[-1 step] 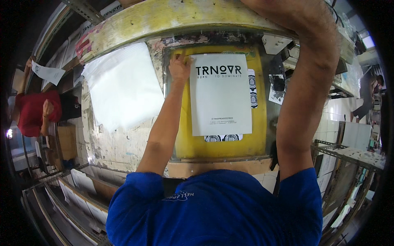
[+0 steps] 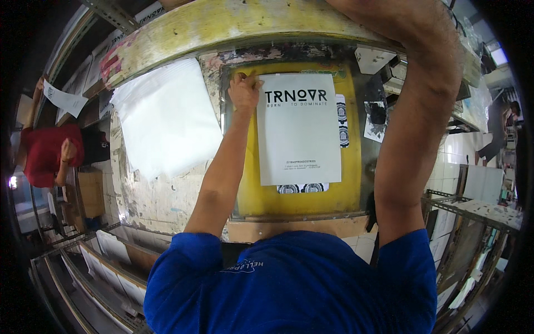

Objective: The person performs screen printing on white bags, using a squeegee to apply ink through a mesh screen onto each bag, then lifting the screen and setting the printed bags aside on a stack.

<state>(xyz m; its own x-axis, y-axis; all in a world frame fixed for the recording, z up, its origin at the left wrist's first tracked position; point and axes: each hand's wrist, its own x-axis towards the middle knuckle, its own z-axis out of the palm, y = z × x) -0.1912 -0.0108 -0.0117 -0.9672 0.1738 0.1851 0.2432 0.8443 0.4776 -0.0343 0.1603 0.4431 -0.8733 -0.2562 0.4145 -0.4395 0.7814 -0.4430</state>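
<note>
A white plastic bag (image 2: 299,131) with black print lies on a yellow board (image 2: 347,197). My left hand (image 2: 245,93) is at the bag's upper left corner, its fingers curled and pinching the edge there. From the right, my right arm reaches over the board; only part of my right hand (image 2: 364,8) shows at the top edge, by a long yellow-stained wooden frame bar (image 2: 239,22). Its fingers are out of sight. Patterned black-and-white pieces (image 2: 342,128) stick out from under the bag at its right and bottom.
A stack of white plastic bags (image 2: 169,119) lies left of the board on a paint-spotted table (image 2: 150,206). A person in a red top (image 2: 53,153) at the far left holds a printed white bag (image 2: 64,99). Metal racks (image 2: 72,278) stand on both sides.
My left fingers have curled in further at the bag's corner. The bag's upper left side has shifted very slightly to the left. My right arm stays nearly where it was.
</note>
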